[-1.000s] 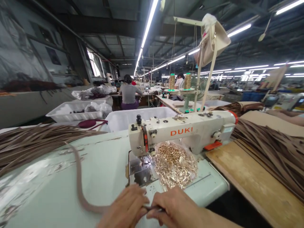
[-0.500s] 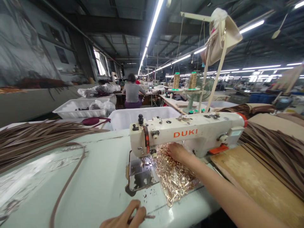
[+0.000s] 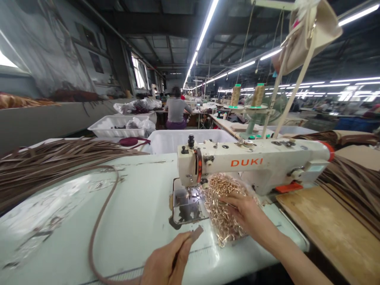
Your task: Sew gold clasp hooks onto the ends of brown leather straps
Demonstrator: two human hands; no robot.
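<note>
The brown strap lies in a loose curve on the left of the pale green worktop, one end running into the left grip. That grip is closed on it near the tip, and a short, flat stub points up towards the sewing machine's needle plate. Pinching it this close to the end should keep the stub stiff and easy to steer; a longer tail would flop or twist.

The right grip reaches onto the pile of gold-coloured metal hooks, fingertips among them. I cannot tell whether it has pinched one (the fingers and the glitter hide it). Hooks heaped like this probably tangle, so a single piece is best taken from the top by its edge and eased free, not tugged.

The pile sits just beside the needle plate, under the arm of the sewing machine, so care is needed to keep loose pieces off the plate. Further left, the bundle of brown straps could snag the curve; slack there helps.
</note>
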